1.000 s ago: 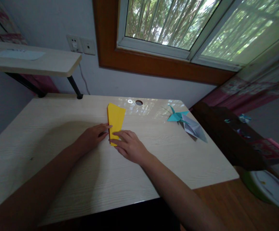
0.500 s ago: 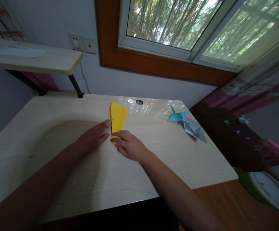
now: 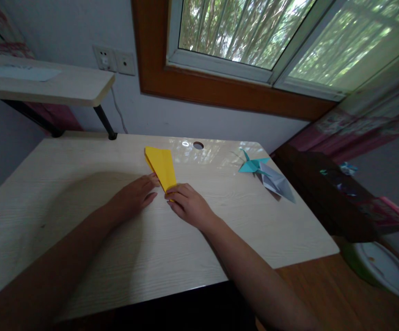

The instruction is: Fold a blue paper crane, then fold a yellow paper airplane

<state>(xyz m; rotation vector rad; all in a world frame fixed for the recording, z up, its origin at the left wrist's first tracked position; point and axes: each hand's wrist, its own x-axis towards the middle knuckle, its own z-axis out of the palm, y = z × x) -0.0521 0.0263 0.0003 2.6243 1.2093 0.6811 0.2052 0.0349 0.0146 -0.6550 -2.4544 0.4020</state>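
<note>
A folded piece of yellow paper [image 3: 163, 165], wide at the far end and narrow at the near end, lies tilted on the desk in front of me. My right hand [image 3: 190, 204] grips its narrow near end between thumb and fingers, which cover the tip. At the paper's left edge is my left hand [image 3: 135, 195], fingers stretched out and thumb apart. Its fingertips reach the edge and are partly hidden by the paper; whether they press on it I cannot tell.
To the right on the pale desk [image 3: 199, 257] lie a teal folded-paper figure [image 3: 252, 165] and a grey-white folded-paper piece [image 3: 277, 183], touching or overlapping. A raised shelf [image 3: 82, 89] stands at the back left. A round cable hole [image 3: 198, 145] sits near the back edge.
The yellow paper has turned, its wide far end swinging left and its near tip shifting slightly right. My right hand has moved a little right with it; my left hand stays almost in place.
</note>
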